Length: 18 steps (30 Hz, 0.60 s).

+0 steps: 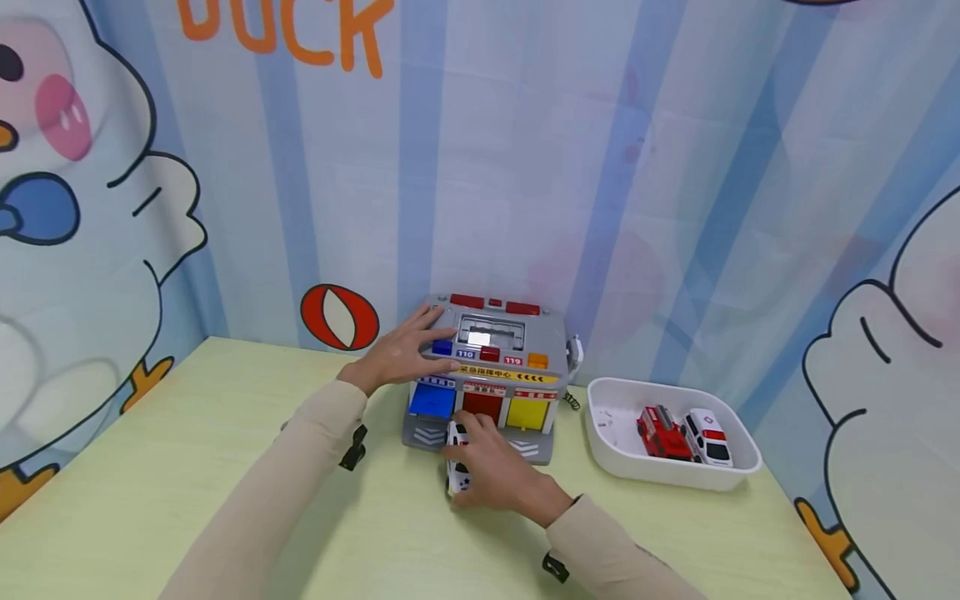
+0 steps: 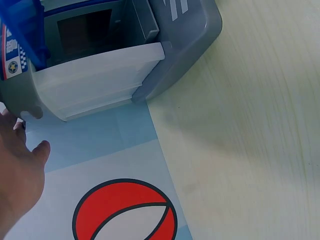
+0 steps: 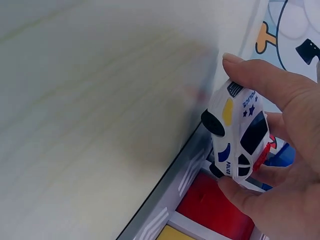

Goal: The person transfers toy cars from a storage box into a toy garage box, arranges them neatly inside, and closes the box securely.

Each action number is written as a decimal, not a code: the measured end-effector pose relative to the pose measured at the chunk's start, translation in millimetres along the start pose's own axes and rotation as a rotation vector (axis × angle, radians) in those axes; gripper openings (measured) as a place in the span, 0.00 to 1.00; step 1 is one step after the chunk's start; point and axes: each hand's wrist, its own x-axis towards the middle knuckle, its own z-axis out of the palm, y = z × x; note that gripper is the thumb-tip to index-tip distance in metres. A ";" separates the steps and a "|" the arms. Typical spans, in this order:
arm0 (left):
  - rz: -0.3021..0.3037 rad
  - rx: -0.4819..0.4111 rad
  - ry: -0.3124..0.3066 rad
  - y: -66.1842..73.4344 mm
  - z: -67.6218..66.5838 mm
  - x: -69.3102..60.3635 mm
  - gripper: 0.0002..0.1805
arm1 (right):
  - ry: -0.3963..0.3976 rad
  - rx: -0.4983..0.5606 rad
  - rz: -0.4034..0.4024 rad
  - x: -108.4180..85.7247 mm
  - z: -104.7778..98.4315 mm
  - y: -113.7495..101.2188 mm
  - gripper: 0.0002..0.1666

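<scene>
A grey toy rescue station (image 1: 480, 333) stands near the back of the table. Its blue door (image 1: 432, 401) is swung up, and the left wrist view looks into the bay (image 2: 95, 35) behind it. The red door (image 1: 482, 405) and yellow door (image 1: 527, 413) are down. My left hand (image 1: 405, 350) rests on the roof's left side, fingers spread; only its thumb side shows in the left wrist view. In front of the station my right hand (image 1: 495, 467) pinches a white toy police car (image 3: 237, 132) by its two ends. The car's nose in the head view is partly hidden by fingers.
To the right, a white tub (image 1: 675, 479) holds a red toy fire engine (image 1: 663, 433) and a white toy ambulance (image 1: 707, 437). A crank handle (image 1: 574, 354) juts from the station's right side. A printed curtain (image 1: 495, 167) hangs behind the table (image 1: 360, 533).
</scene>
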 end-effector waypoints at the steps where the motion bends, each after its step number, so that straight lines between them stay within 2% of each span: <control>1: -0.002 -0.002 0.001 0.4 -0.1 0.1 0.42 | -0.001 -0.002 -0.007 0.7 0.5 -0.2 0.35; 10: 0.000 0.016 -0.001 1.0 0.0 1.1 0.43 | -0.033 0.003 0.003 7.2 3.0 -4.3 0.37; 18: -0.002 0.010 0.002 1.0 -0.2 0.5 0.42 | -0.013 -0.011 -0.026 16.6 5.9 -10.9 0.38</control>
